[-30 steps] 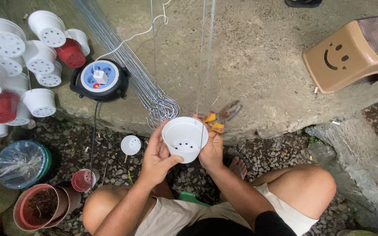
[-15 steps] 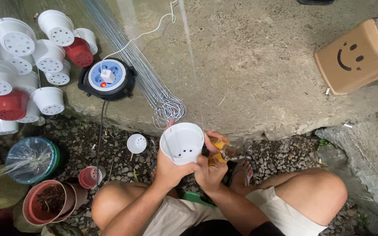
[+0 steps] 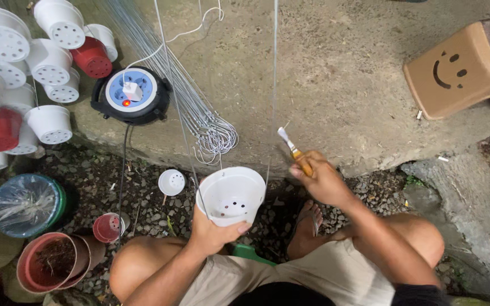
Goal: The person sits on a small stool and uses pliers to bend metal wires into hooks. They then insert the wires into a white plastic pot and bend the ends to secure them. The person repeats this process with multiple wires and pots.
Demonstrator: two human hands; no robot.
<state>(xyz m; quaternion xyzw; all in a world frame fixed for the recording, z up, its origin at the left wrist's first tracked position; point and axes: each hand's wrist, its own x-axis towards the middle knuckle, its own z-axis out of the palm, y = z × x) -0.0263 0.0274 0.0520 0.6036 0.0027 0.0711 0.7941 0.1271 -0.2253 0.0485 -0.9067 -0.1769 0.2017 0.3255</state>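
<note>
Brown smiley-faced stool (image 3: 460,68) sits upper right. At centre, the left hand (image 3: 214,232) cups a white pot (image 3: 231,195); the right hand (image 3: 321,181) grips orange-handled pliers (image 3: 295,152) just right of it.

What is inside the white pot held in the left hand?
The white pot in the left hand looks empty: only small drainage holes show in its base. The near wall hides part of the floor. Thin wires rise from its rim.

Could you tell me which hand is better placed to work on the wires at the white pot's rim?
Probably the right hand: it holds the orange-handled tool beside the white pot, while the left hand cradles the pot underneath.
</note>
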